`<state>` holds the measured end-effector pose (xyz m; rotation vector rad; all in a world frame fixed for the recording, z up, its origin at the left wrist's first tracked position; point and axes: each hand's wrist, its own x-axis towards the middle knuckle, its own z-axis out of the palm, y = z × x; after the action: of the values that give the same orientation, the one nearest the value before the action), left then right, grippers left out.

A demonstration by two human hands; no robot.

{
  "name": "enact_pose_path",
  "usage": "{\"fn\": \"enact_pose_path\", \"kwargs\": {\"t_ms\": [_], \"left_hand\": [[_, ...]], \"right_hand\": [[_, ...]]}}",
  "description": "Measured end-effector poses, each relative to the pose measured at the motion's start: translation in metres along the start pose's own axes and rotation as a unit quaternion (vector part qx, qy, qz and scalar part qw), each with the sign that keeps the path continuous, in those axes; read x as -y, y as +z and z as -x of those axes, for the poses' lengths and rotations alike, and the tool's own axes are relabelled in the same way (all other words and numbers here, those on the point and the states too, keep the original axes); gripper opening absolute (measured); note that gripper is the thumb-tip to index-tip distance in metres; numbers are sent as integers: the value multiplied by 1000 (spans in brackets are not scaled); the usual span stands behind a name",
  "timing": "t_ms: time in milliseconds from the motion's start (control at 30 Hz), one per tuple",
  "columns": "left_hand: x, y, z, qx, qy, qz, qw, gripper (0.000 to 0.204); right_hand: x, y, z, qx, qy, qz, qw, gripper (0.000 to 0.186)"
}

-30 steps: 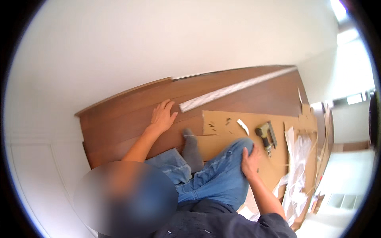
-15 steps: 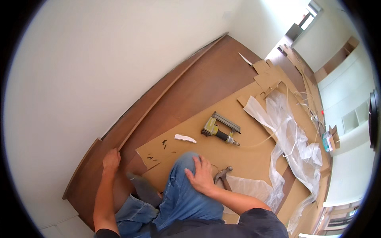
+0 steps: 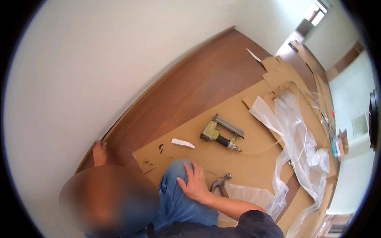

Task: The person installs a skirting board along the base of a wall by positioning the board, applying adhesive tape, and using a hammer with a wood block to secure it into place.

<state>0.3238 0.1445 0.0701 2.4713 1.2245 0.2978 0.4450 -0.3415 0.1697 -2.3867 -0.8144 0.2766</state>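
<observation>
A long brown skirting board [image 3: 166, 71] runs along the foot of the white wall, close against it. At its near end, beside the joint with another brown board [image 3: 85, 158], my left hand [image 3: 100, 154] has its fingers bent over the board's top edge. My right hand [image 3: 193, 182] rests open on my denim-covered knee, fingers spread, holding nothing. To the right of the knee lies a claw hammer [image 3: 220, 181]. A yellow-green and black nail gun [image 3: 222, 133] lies on the cardboard ahead. My left forearm is mostly hidden by a blurred patch.
Cardboard [image 3: 190, 123] covers part of the brown wood floor [image 3: 178, 95]. On it are a white torn piece [image 3: 183, 143] and several small dark bits [image 3: 160, 147]. Crumpled translucent plastic sheeting [image 3: 301, 146] lies to the right, with an air hose [image 3: 264, 150] reaching it.
The skirting board, which stood away from the wall, now lies against it. My left hand has moved left and forward with its near end. My right hand stays on the knee.
</observation>
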Motion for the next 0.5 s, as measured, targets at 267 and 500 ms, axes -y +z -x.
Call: {"fn": "enact_pose_path", "kwargs": {"t_ms": [267, 500], "left_hand": [[17, 28, -29, -18, -185, 107, 977, 60], [25, 24, 21, -73, -283, 403, 867, 66]], "right_hand": [[-1, -7, -6, 14, 3, -25, 1000, 67], [-9, 1, 11, -8, -14, -42, 999, 64]]}}
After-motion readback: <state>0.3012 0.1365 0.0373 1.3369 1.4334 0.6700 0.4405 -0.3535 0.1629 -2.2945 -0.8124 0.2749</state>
